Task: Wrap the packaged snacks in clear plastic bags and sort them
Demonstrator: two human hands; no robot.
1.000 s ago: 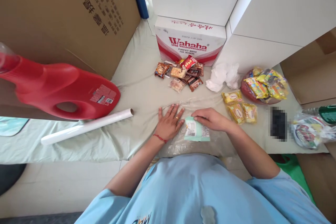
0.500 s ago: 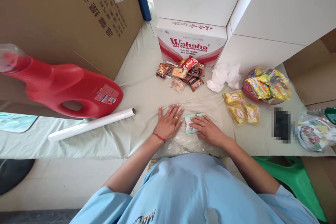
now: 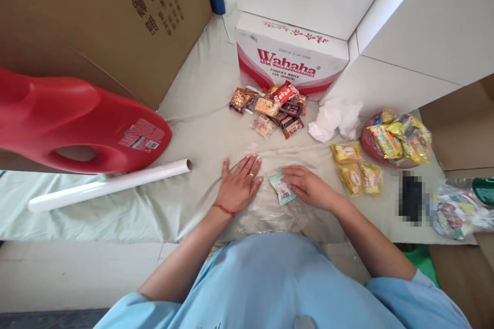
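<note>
Hands rest on clear plastic film (image 3: 270,205): my left hand (image 3: 239,185) lies flat, fingers spread; my right hand (image 3: 309,187) pins the green packet (image 3: 283,189) under its fingertips, not clamped.

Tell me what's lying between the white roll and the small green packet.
In the head view, the left hand lies flat on the clear plastic sheet, between the white roll and the green packet.

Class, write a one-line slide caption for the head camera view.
Left hand flat on clear plastic film; right hand presses a small green packet, snack packets beyond.
</note>
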